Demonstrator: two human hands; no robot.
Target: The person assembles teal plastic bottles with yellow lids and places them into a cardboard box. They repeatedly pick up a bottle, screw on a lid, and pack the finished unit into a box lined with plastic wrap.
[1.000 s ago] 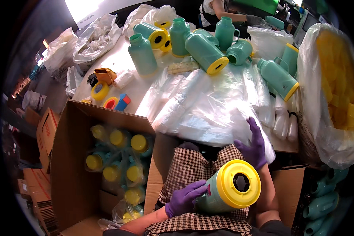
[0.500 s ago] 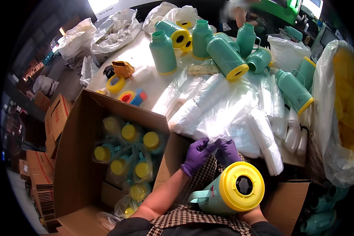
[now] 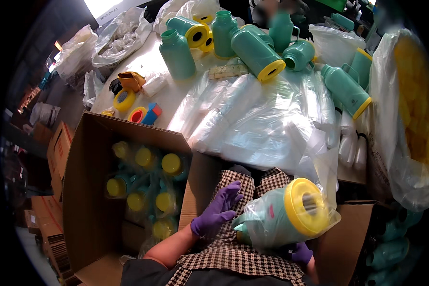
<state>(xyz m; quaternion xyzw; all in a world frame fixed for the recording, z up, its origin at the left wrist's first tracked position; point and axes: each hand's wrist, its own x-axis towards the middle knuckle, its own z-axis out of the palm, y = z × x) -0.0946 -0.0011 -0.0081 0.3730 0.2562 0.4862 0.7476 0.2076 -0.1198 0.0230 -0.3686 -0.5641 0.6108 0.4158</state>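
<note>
A green thermos jug (image 3: 269,219) with a yellow ring-shaped base lies tilted over my lap, its base toward the upper right. A clear plastic bag (image 3: 332,220) covers it and hangs loose past the base. My right hand (image 3: 299,252), in a purple glove, is under the jug and supports it; its fingers are mostly hidden. To the left of the jug, my left hand (image 3: 215,213), also purple-gloved, is raised with fingers apart and nothing in them. It is near the jug's handle.
An open cardboard box (image 3: 88,190) at left holds several bagged jugs with yellow caps (image 3: 171,163). Stacked clear bags (image 3: 267,128) cover the table's near part, with loose green jugs (image 3: 176,55) behind. Tape rolls (image 3: 124,99) lie at left. Another box (image 3: 341,238) stands at right.
The bag that both hands were pinching is now over the jug. My left hand has moved down-left and opened. My right hand has drawn back under the jug. The view has shifted slightly.
</note>
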